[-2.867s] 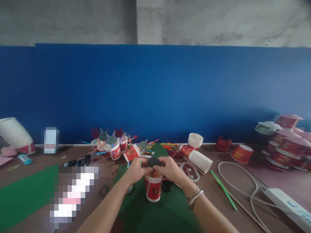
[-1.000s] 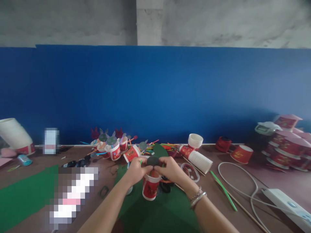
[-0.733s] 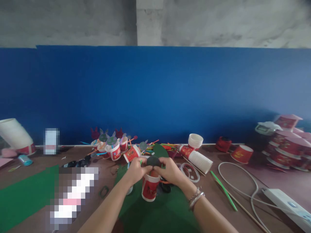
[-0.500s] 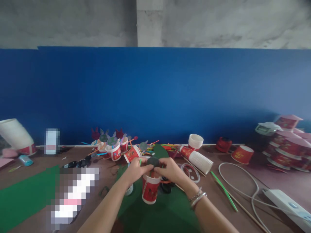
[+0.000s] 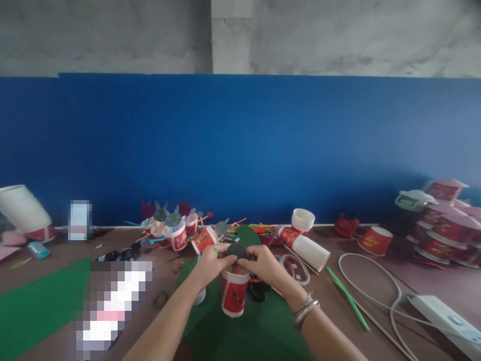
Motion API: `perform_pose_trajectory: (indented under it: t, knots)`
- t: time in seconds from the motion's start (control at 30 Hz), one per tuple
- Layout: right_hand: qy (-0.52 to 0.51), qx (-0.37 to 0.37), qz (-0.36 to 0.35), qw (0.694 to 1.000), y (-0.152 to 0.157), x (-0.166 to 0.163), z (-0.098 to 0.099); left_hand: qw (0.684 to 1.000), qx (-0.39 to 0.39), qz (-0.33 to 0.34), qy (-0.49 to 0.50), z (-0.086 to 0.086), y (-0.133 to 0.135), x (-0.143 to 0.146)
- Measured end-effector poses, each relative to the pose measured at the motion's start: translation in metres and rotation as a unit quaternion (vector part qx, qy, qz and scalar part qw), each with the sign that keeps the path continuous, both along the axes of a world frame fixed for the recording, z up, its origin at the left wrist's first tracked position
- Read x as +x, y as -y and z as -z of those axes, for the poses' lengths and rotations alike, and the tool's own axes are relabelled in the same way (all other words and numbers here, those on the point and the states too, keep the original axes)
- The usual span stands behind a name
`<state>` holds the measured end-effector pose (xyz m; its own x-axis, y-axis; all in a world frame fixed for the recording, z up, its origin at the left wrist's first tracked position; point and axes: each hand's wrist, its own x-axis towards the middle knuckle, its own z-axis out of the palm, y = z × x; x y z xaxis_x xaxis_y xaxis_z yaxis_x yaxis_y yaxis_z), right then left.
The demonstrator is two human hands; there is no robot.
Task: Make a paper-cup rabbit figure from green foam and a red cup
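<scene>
Both of my hands meet at the centre, pinching a dark round paper disc (image 5: 236, 249) from its two sides. My left hand (image 5: 211, 263) has thumb and fingers closed on its left edge, and my right hand (image 5: 263, 261) is closed on its right edge. Just below the disc hangs a red paper cup (image 5: 233, 297) with a white rim, close under my fingers. How the cup joins the disc is hidden by my thumbs. A bit of green shows at my left fingers. Beneath lies a dark green sheet (image 5: 244, 341).
Finished-looking cups with animal heads (image 5: 175, 235) stand at the back left. A stack of paper cups (image 5: 308, 250) lies right of centre, near a clear tape ring or coil (image 5: 296, 268). A white cable (image 5: 398, 291) and power strip (image 5: 447, 321) are at right, red lantern-like cups (image 5: 451, 230) beyond.
The lower end of the cup has swung slightly to the right and turned a little. My hands keep almost the same place and the same pinch on the disc.
</scene>
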<state>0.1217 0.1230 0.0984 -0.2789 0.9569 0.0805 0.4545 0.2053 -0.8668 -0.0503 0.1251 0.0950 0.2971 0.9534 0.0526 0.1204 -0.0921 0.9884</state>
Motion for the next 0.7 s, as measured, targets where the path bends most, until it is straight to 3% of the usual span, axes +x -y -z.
perform_pose_trajectory:
  t: [0.17, 0.37, 0.53, 0.63, 0.7]
  knots:
    - [-0.036, -0.006, -0.021, 0.999, -0.003, 0.003, 0.003, 0.999, -0.022, 0.015, 0.041, -0.006, 0.002, -0.003]
    - [-0.026, 0.025, -0.001, 0.999, -0.004, 0.002, 0.005, 0.997, -0.034, 0.019, 0.063, 0.000, 0.001, -0.002]
    - [-0.044, 0.059, 0.060, 0.995, -0.012, 0.009, 0.003, 0.992, -0.038, -0.091, 0.077, -0.001, -0.006, -0.012]
    - [0.063, 0.066, 0.077, 0.993, -0.013, 0.014, 0.006, 0.978, -0.042, -0.176, 0.100, -0.007, -0.011, -0.027]
    - [0.159, 0.066, 0.020, 0.985, -0.008, 0.012, 0.009, 0.969, -0.026, -0.216, 0.112, -0.011, -0.013, -0.036]
